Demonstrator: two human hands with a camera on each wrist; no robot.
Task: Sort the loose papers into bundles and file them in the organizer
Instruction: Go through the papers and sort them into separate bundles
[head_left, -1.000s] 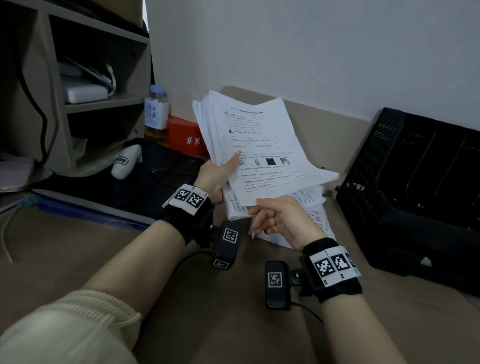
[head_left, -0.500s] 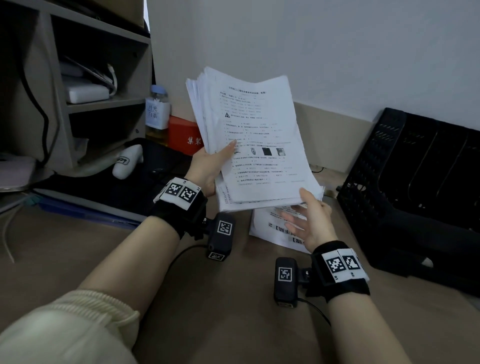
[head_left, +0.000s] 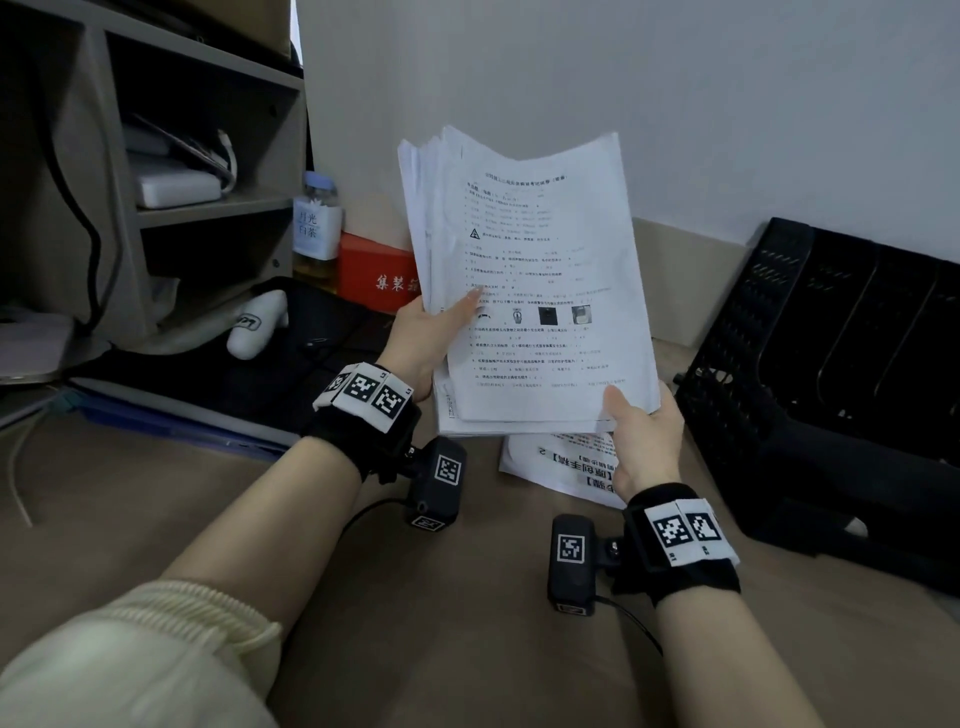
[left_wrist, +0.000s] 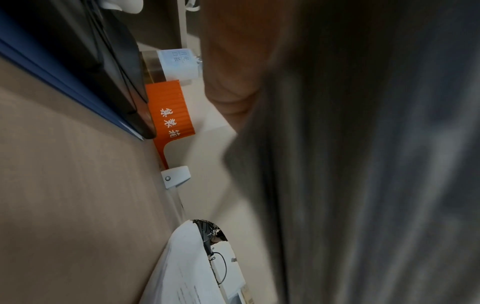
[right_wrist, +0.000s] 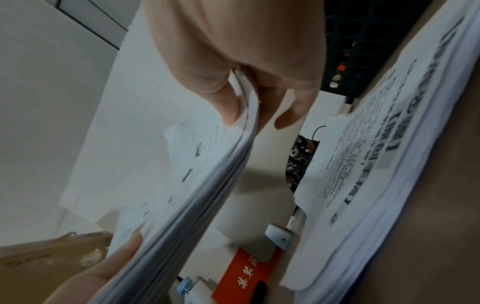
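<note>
I hold a thick stack of printed papers nearly upright above the desk. My left hand grips its left edge, thumb on the front sheet. My right hand pinches the bottom right corner; in the right wrist view the stack sits between thumb and fingers. A second pile of papers with bold headings lies flat on the desk under the stack, also in the right wrist view. The black mesh organizer leans at the right, its slots dark. In the left wrist view the stack fills the right as a blur.
A red box and a labelled bottle stand against the wall behind the stack. A shelf unit rises at the left, with a white device and black bag below it. Brown desk surface lies in front of me.
The stack has been lifted and tilted more upright. My right hand has moved from under the papers to their bottom right corner and taken hold there. The pile on the desk is now uncovered.
</note>
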